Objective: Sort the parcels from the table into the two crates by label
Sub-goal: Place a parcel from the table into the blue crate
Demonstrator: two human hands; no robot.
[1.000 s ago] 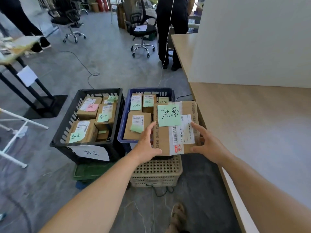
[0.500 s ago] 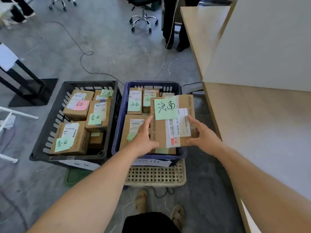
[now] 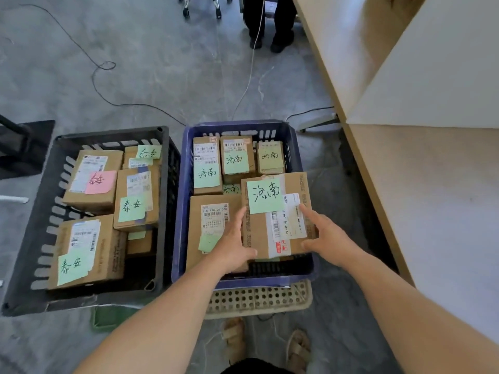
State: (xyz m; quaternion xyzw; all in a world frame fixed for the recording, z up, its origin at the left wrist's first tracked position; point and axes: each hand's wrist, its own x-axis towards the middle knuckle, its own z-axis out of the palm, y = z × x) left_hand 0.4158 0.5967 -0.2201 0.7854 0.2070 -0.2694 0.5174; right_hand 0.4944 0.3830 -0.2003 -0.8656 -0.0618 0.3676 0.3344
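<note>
A cardboard parcel (image 3: 302,184) with a green handwritten note and a white shipping label sits low in the right side of the blue crate (image 3: 237,123), on top of other parcels. My left hand (image 3: 234,248) holds its left near corner. My right hand (image 3: 325,237) grips the right near side, fingers lying on the label. The blue crate holds several parcels with the same green note. To its left, the black crate (image 3: 108,132) holds several parcels with a different note, one of them pink.
The wooden table (image 3: 432,217) runs along the right, with a white board (image 3: 445,76) on it. The blue crate stands on a beige perforated crate (image 3: 256,299). Cables cross the grey floor; a person's legs (image 3: 270,25) and a chair base (image 3: 199,6) are behind.
Both hands have lowered the parcel from above the blue crate's near edge down into its right side. My view has tilted downward and closer.
</note>
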